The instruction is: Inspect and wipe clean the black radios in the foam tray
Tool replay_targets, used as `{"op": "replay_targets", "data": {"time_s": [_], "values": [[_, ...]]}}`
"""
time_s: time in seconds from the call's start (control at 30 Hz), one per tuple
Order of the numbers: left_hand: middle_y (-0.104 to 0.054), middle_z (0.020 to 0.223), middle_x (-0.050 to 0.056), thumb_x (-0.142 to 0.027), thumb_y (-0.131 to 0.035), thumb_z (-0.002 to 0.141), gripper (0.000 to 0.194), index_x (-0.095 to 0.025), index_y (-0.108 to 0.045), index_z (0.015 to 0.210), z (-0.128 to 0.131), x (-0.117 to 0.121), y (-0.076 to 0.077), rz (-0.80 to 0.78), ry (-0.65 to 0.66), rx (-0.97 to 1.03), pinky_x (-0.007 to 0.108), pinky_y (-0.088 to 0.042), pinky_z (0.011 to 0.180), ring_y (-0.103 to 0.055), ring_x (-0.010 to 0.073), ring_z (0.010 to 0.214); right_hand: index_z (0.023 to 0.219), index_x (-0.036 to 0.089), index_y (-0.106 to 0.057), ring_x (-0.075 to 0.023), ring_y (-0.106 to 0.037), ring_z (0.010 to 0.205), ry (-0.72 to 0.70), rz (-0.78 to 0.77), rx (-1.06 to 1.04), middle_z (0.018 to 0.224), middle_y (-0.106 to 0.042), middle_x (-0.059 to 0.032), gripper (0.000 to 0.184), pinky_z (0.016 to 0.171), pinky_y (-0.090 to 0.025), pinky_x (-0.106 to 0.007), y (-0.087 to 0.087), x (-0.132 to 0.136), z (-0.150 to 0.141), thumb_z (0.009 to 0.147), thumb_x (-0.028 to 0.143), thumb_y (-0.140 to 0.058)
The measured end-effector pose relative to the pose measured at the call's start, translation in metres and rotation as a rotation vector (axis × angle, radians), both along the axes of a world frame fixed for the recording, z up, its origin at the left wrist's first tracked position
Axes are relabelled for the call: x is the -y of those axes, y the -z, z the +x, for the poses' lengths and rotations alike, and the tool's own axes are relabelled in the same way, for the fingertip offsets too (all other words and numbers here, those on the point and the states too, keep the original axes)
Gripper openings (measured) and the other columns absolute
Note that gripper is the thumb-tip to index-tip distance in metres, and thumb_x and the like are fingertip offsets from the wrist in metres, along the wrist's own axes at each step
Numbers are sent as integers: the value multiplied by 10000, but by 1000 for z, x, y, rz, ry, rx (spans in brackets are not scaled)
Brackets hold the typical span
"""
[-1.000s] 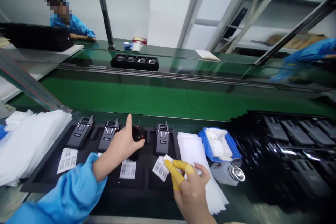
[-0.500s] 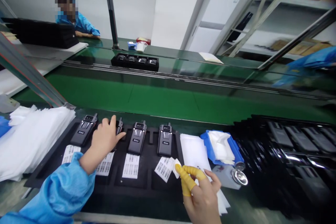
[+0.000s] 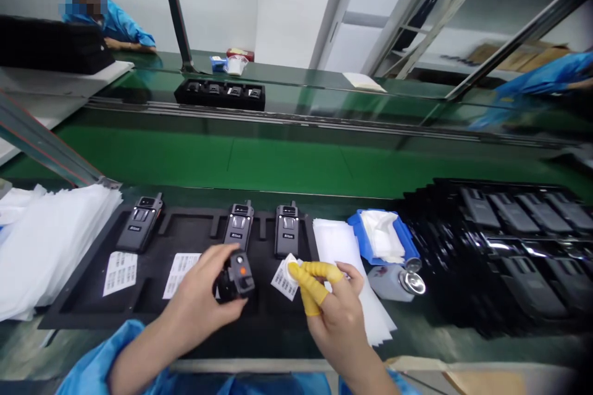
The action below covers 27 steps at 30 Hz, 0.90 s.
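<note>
- Yellow finger cots [image 3: 312, 287] cover fingers of your R hand [image 3: 336, 318]; those fingertips pinch a small white pad [image 3: 289, 261], w/ a label sheet [image 3: 283, 284] just past it.
- Your L hand [image 3: 201, 287] is wrapped round one black radio [image 3: 239, 276], thumb on the near side, its end w/ an orange btn facing you. It's above the foam tray [image 3: 185, 231], in front of the middle standing-by radio [image 3: 239, 222] & hiding its lower end (can't see what's under your palm).
- Other radios in tray: one at far L [image 3: 139, 224], one at R end [image 3: 287, 229].
- More label sheets: one nr tray's L side [image 3: 120, 273], another partly behind your L hand [image 3: 180, 271].
- R of tray: white paper [image 3: 336, 237], partly covered by your R hand; then blue box [image 3: 410, 244] w/ tissue [image 3: 382, 237], & a bottle [image 3: 386, 282] w/ metal top just nearer you.
- Far R: dark tray stack [image 3: 435, 271] holding grey units [image 3: 514, 219], blurry.
- Far L: pile of white sheets [image 3: 60, 253], metal post [image 3: 55, 151] slanting behind it.
- Beyond: green belt [image 3: 287, 163], then black holder [image 3: 220, 99] w/ four small units; co-worker's blue sleeve [image 3: 123, 23] upper L, another blue sleeve [image 3: 542, 77] upper R.
</note>
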<state>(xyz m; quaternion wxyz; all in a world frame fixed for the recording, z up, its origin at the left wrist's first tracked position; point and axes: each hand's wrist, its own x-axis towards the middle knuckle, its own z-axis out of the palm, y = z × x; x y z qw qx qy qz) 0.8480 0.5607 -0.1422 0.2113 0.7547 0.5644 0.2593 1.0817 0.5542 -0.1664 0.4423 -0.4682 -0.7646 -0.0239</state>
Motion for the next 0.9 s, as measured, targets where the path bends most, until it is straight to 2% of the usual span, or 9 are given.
{"op": "replay_targets", "data": {"time_s": [0.1,0.23,0.5,0.63,0.73,0.9], "values": [[-566,1230,85,-92,-552,602,619,-177,-494,1212,17,8,6,-82,98,74,308,-450,992,-546,210,1158,1134,272,-616,-116,-591,787,-54,-1,-37,931,-626,-11,399,920,-315,-392,-10,-2,-8,835,43,-486],[-546,1251,90,-46,-523,576,647,-188,-487,1206,24,10,15,-150,154,118,348,-431,1023,-514,218,1192,1129,261,-628,-122,-584,794,-75,-2,-61,927,-629,-14,374,924,-301,-398,-17,-3,-12,833,61,-518],[-544,1233,90,-4,-514,558,667,-191,-475,1197,24,10,17,-148,167,132,366,-431,1023,-505,218,1190,1073,269,-657,-127,-539,766,-203,-11,75,882,-651,11,383,906,-251,-408,-9,5,-24,822,70,-449],[-548,1228,87,-7,-520,561,665,-196,-473,1198,23,11,16,-145,149,123,368,-430,1025,-511,218,1183,969,228,-679,-116,-537,748,-145,23,100,851,-651,0,328,903,-253,-398,-8,4,-15,841,53,-433],[-554,1219,86,-11,-523,565,659,-195,-472,1196,22,11,15,-135,155,124,360,-437,1019,-520,217,1174,971,226,-680,-103,-533,725,-83,56,76,830,-648,-1,317,891,-256,-388,-11,2,-14,852,49,-446],[-559,1210,87,-16,-540,568,649,-202,-474,1186,22,11,17,-133,162,131,379,-441,1015,-524,228,1168,958,215,-679,-112,-548,745,-163,53,111,854,-666,10,308,894,-257,-396,-12,4,-27,876,59,-426]]}}
